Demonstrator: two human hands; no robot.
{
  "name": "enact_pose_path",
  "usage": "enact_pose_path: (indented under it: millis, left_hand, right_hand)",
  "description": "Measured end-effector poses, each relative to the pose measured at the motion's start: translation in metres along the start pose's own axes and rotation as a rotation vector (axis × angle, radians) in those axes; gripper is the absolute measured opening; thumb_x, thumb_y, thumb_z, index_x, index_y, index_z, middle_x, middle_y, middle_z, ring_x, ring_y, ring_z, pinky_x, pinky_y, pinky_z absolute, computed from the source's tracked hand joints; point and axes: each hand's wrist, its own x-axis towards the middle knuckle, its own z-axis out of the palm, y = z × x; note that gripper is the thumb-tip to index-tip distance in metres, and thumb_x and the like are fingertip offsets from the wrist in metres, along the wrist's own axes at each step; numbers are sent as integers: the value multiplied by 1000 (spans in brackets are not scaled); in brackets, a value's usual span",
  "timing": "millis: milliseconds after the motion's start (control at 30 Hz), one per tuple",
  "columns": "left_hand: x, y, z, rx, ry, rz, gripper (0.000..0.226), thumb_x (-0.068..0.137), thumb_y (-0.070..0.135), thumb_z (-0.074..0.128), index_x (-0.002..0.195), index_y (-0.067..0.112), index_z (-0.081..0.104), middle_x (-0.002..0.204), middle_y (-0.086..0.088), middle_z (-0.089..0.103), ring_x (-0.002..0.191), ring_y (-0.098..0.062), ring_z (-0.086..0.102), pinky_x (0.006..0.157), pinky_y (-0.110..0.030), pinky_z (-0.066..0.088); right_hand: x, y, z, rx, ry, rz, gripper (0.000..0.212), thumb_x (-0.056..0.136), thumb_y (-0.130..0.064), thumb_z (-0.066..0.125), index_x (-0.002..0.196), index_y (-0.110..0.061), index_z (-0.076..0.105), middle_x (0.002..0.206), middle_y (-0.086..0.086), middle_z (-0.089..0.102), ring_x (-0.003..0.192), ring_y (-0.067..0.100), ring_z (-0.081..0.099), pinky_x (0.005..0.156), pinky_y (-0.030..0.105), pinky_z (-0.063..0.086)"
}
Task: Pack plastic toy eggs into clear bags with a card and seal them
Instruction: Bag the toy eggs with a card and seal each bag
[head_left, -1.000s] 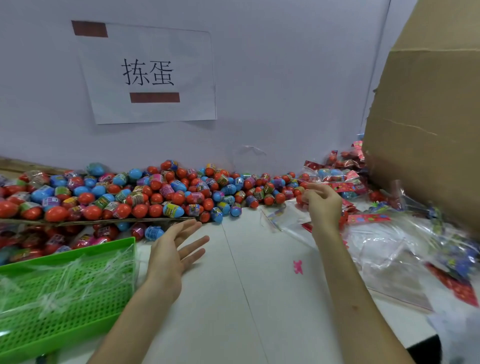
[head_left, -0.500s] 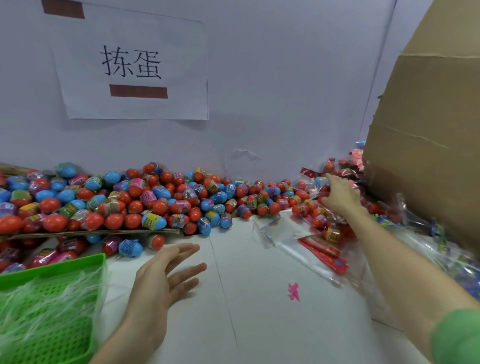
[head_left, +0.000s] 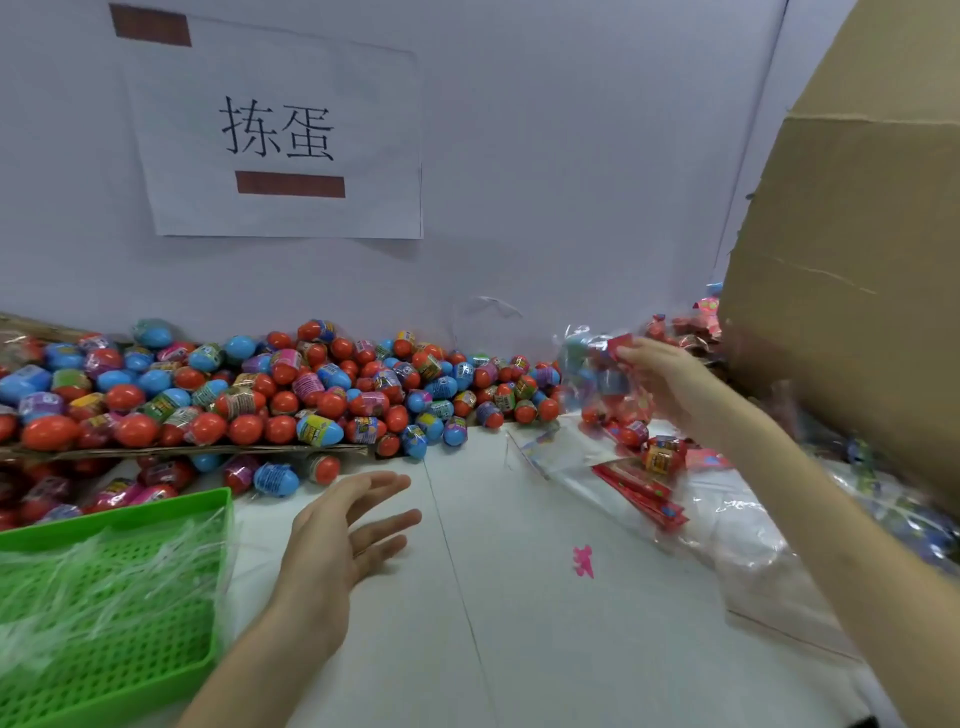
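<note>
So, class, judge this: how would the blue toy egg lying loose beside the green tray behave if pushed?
Blue toy egg: rounded, on a smooth white table, so probably rolls, wobbling. Its glossy wrapper likely feels slippery.

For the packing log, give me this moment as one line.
right hand: grips clear bag of eggs above table | left hand: open, holding nothing | egg pile: along wall | seal: cannot tell

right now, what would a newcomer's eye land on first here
The heap of red and blue toy eggs banked against the back wall grabs the eye first, under a paper sign. At right the right hand holds up a clear bag of eggs, while the left hand hovers open beside a green tray.
</note>
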Motion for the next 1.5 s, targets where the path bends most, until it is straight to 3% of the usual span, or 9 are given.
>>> enact_pose_path:
  millis: [133,300,400,667,933,1167,1267,1367,1500]
  left_hand:
    - [-1,1,0,-4,8,-7,25,104,22,51,112,8,70,109,-2,79,89,-28,79,80,-41,56]
    - [0,3,1,-17,9,-13,24,105,23,51,112,8,69,107,-2,80,87,-29,79,77,-41,56]
    - [0,2,1,-19,7,-14,25,105,24,51,112,8,69,107,-2,80,87,-30,79,77,-41,56]
    - [1,1,1,-3,1,-10,25,105,24,50,110,9,69,106,-2,80,88,-28,79,77,-41,56]
    - [1,4,2,25,9,-11,25,106,25,50,110,11,70,105,-1,80,86,-27,79,77,-40,56]
    - [-2,5,2,41,2,-16,24,105,24,51,108,12,71,104,0,80,86,-26,79,74,-37,54]
    - [-3,4,2,46,-6,-11,24,104,24,51,109,12,71,105,0,80,87,-25,79,74,-37,55]
    - [-2,4,1,40,-13,-14,24,104,23,51,109,11,71,105,-2,80,88,-26,79,75,-36,56]
    - [-2,2,2,22,-32,-34,24,105,21,50,110,8,70,104,-6,80,88,-28,79,74,-35,56]
  right_hand:
    - [-40,15,27,-70,-390,236,31,71,-34,85,99,-21,82,107,5,77,93,18,75,71,27,60]
    - [-3,-18,-2,576,111,-23,43,102,-33,57,138,-9,54,128,15,60,113,29,63,112,51,45]
    - [13,-34,-10,442,233,-4,54,107,-38,46,153,-14,33,143,14,53,123,36,61,107,52,48]
    - [-16,31,47,-307,384,-176,20,95,-9,66,110,-21,73,110,2,74,97,16,71,70,19,58]
    - [-35,77,85,-1018,100,-81,32,89,-50,69,117,-35,69,117,-10,62,113,16,52,104,49,40]
    - [-35,81,80,-866,183,-114,26,100,-36,58,85,-25,78,86,-18,67,88,12,63,101,48,45]
    - [-36,82,82,-763,220,-104,43,102,-34,53,63,-22,65,64,-12,64,65,10,59,76,37,45]
    - [-36,77,80,-637,345,-157,42,105,-36,51,76,-13,71,72,1,68,67,20,63,71,37,48]
    - [-34,56,80,-452,422,-234,52,105,-33,52,60,-7,49,55,-1,37,53,16,33,59,33,29]
